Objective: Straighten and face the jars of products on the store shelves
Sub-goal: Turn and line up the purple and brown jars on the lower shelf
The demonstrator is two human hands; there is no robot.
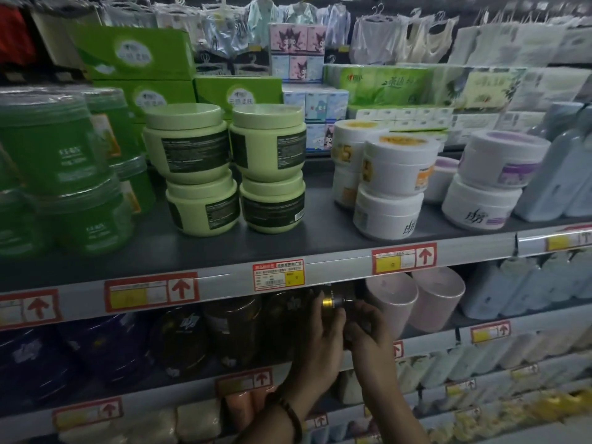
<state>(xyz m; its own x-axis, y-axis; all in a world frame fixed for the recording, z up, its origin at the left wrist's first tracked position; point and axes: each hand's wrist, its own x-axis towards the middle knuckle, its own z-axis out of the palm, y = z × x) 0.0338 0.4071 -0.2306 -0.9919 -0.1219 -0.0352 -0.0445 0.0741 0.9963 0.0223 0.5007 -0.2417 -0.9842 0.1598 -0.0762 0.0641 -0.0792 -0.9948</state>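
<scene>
dark jar [339,302] sitting on second shelf [442,336], tucked just under upper shelf edge. left hand [320,334] fingers curling round one side, right hand [368,330] fingers clamping other side. two-sided grip probably serving for turning label frontward. light green jars [187,145] above seemingly showing back labels.

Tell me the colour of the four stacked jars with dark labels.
Pale green jars, seen best in head view.
</scene>
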